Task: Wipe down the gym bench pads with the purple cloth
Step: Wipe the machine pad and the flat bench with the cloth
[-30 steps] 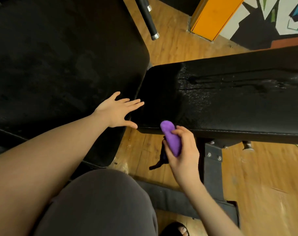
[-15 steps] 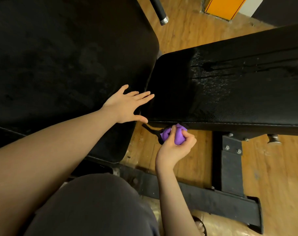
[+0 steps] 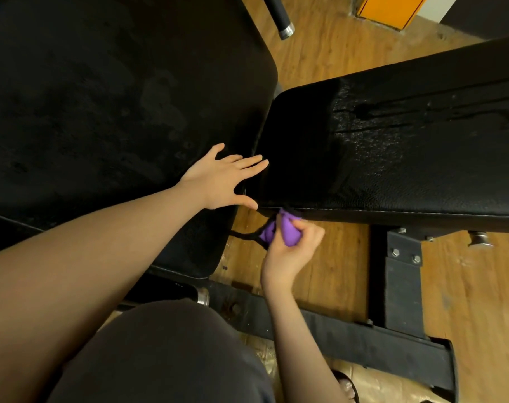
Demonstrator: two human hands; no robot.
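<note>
With the left hand [image 3: 224, 177] spread flat bracing the pad [image 3: 407, 158], the right hand [image 3: 291, 248] gripped the bunched purple cloth [image 3: 286, 231] against its near edge, best dragged along firmly.

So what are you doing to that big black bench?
A person is cleaning it. Their right hand grips a bunched-up purple cloth against the near edge of the long bench pad, low on its side. Their left hand rests flat with fingers spread on the other pad, right at the gap between the two.
</note>
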